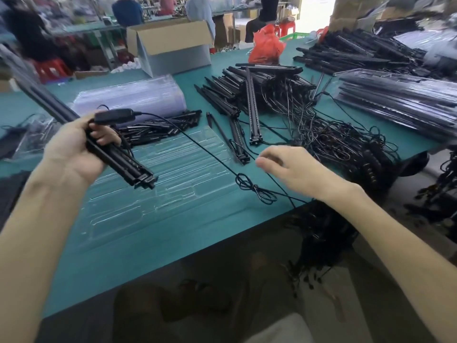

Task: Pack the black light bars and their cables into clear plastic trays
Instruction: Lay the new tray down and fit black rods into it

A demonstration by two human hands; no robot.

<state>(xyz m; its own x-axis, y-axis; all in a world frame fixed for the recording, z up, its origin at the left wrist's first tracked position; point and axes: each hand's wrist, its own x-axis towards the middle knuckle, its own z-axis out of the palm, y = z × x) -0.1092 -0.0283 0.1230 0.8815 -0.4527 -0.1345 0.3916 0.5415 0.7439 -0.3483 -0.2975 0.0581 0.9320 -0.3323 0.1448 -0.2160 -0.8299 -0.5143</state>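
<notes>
My left hand point(74, 147) grips a bundle of black light bars point(123, 163) together with a black controller box point(115, 116), held above a clear plastic tray point(158, 191) that lies flat on the green table. A thin black cable point(197, 147) runs from the controller down across the tray to a knotted loop point(257, 189) near the table's front edge. My right hand point(286, 167) hovers over the cable with fingers loosely curled; whether it touches the cable is not clear.
A stack of clear trays point(131, 97) sits behind the flat one, small black parts point(158, 128) beside it. Heaps of light bars point(249, 90) and tangled cables point(331, 142) fill the middle. Packed trays point(400, 105) lie right. A cardboard box point(170, 43) and red bag point(265, 45) stand behind.
</notes>
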